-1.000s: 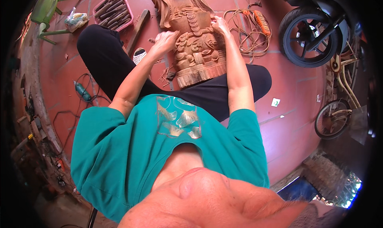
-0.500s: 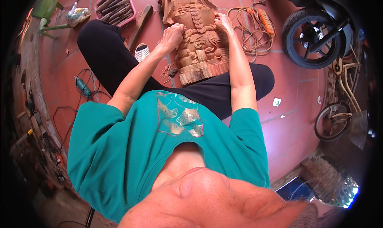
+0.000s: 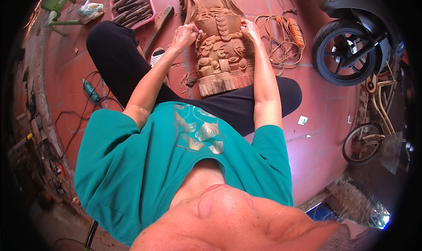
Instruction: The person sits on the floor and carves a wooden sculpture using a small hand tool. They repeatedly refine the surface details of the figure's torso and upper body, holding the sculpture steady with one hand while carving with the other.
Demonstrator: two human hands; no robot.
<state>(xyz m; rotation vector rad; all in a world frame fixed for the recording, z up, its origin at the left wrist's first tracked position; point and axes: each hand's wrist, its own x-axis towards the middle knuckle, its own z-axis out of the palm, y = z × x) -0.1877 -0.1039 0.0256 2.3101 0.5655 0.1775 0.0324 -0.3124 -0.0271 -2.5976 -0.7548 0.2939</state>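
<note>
Many brown sticks (image 3: 132,7) fill a pink basket (image 3: 152,7) far left, then come the left hand (image 3: 184,36), a carved statue (image 3: 223,49) between both hands, the right hand (image 3: 250,32) at its right edge, each hand's fingers curled, any grasp impossible to tell, and an orange power strip (image 3: 296,33) far right.
</note>
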